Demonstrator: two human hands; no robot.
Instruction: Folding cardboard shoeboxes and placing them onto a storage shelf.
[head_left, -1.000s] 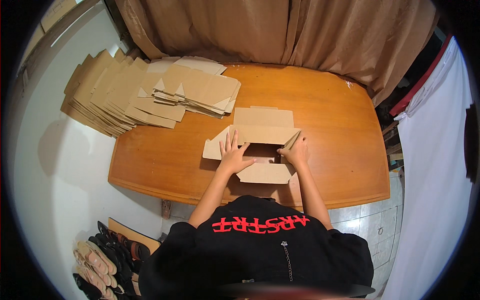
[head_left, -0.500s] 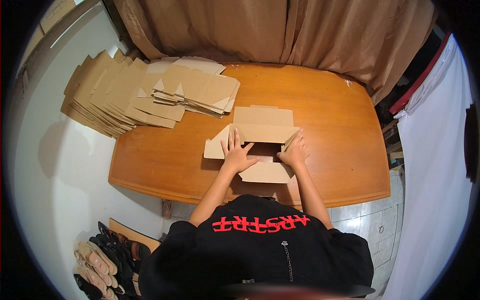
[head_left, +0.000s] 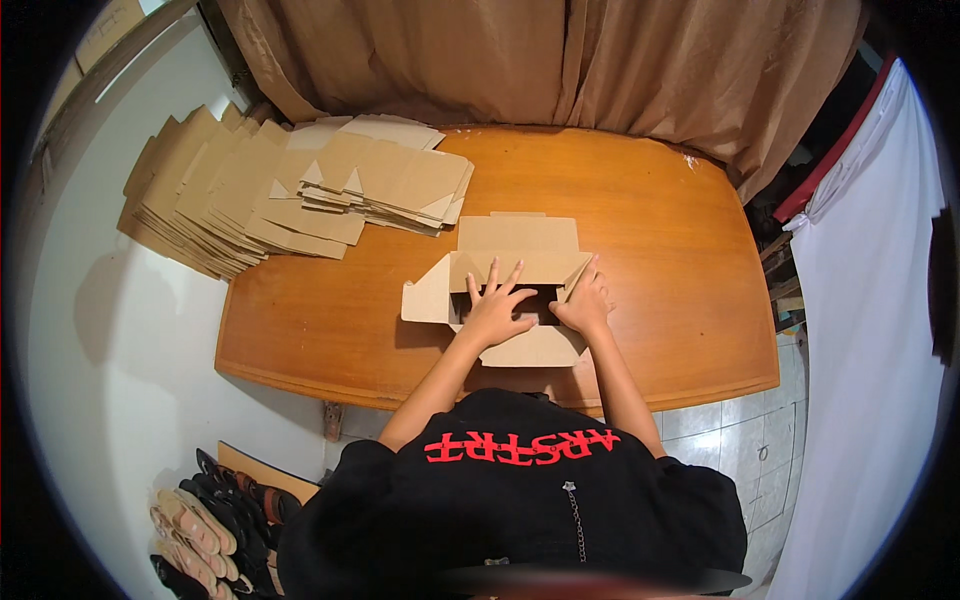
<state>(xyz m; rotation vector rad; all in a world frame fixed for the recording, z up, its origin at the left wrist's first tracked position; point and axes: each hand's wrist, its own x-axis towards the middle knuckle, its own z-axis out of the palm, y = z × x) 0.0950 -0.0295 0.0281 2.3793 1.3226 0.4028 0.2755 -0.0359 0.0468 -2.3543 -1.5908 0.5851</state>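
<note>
In front of me on the table stands a brown cardboard box [head_left: 520, 234], its top open and its flaps folded outward at the far, left and near sides. The inside looks dark. My left hand [head_left: 494, 314] is over the opening with its fingers spread toward the far wall; whether the fingertips touch the cardboard I cannot tell. At the box's right end, my right hand [head_left: 588, 304] grips the side wall and flap, thumb toward the inside and fingers along the outside.
Flattened cardboard boxes [head_left: 225, 190] lie fanned out in stacks at the table's far left. The wooden table [head_left: 650, 220] has a brown curtain [head_left: 660, 80] behind it. White cloth [head_left: 860, 300] hangs at the right. Several sandals [head_left: 205, 530] lie at the lower left.
My left hand has shifted right, from the box's left edge to over its opening, fingers spread. My right hand stays at the right end. The picture has drifted slightly left.
</note>
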